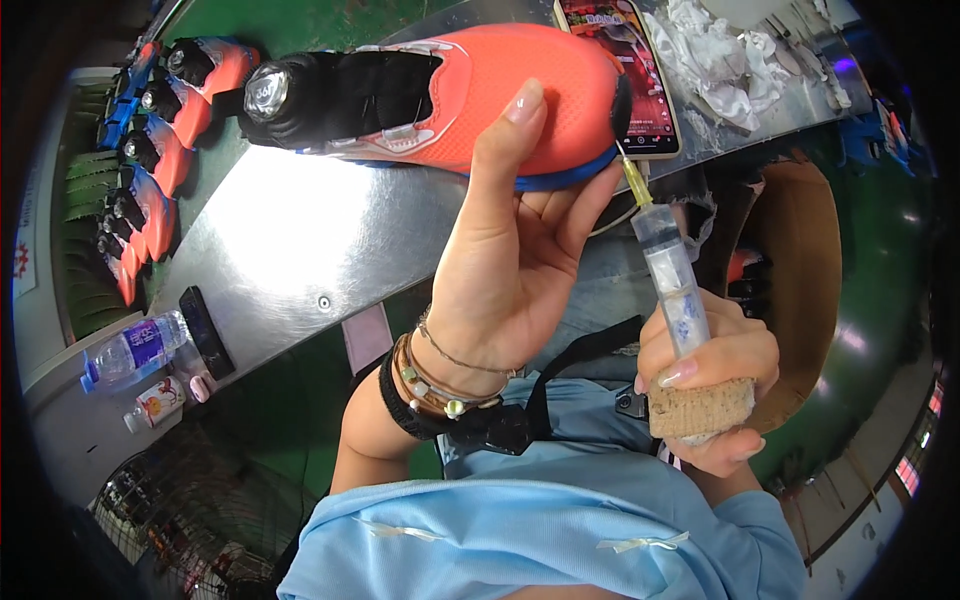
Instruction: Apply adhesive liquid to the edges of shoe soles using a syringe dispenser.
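My left hand (pixel 510 240) grips a coral-orange sports shoe (pixel 545 85) by its front, thumb on the upper and fingers under the blue sole. The shoe lies sideways in view, toe to the right; a silver-topped round form (pixel 268 92) sits at its black collar. My right hand (pixel 715 365) is closed around a clear plastic syringe (pixel 672 270) with a yellow needle hub. The needle tip meets, or nearly meets, the edge where the toe joins the sole. A tan, rough-sided block (pixel 702 407) is also held in my right hand, against the syringe's lower end.
Under the shoe is a metal worktable (pixel 270 240). A lit phone (pixel 640 90) and crumpled white paper (pixel 715 65) lie beyond the toe. Several similar shoes (pixel 165 140) line the left. A water bottle (pixel 135 350) stands at lower left, a cardboard box (pixel 800 290) at right.
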The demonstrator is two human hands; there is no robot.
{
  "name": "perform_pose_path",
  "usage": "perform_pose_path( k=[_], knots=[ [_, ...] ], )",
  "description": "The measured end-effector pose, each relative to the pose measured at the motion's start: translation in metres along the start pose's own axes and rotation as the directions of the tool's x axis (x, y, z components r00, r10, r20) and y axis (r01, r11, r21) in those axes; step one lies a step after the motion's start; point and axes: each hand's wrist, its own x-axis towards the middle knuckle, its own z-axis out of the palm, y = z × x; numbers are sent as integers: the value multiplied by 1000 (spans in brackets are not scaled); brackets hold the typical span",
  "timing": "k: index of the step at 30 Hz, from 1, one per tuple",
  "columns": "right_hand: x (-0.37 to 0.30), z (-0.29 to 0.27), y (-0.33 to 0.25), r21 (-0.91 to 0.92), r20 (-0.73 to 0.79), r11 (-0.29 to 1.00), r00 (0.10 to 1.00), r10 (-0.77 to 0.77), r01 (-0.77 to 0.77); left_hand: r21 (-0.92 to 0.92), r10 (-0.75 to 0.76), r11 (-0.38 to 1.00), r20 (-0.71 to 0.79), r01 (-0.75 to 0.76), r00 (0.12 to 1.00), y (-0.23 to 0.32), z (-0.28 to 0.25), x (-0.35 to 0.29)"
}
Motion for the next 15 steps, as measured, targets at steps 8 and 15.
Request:
perform_pose_path(
  k=[8,15],
  knots=[
    [1,-10,-4,77,-110,994,992,-67,76,55,-66,996,28,65,997,2,-5,3],
    [-2,-60,-17,-308,-412,951,906,-96,-39,292,-109,953,98,76,989,88,-52,68]
  ],
)
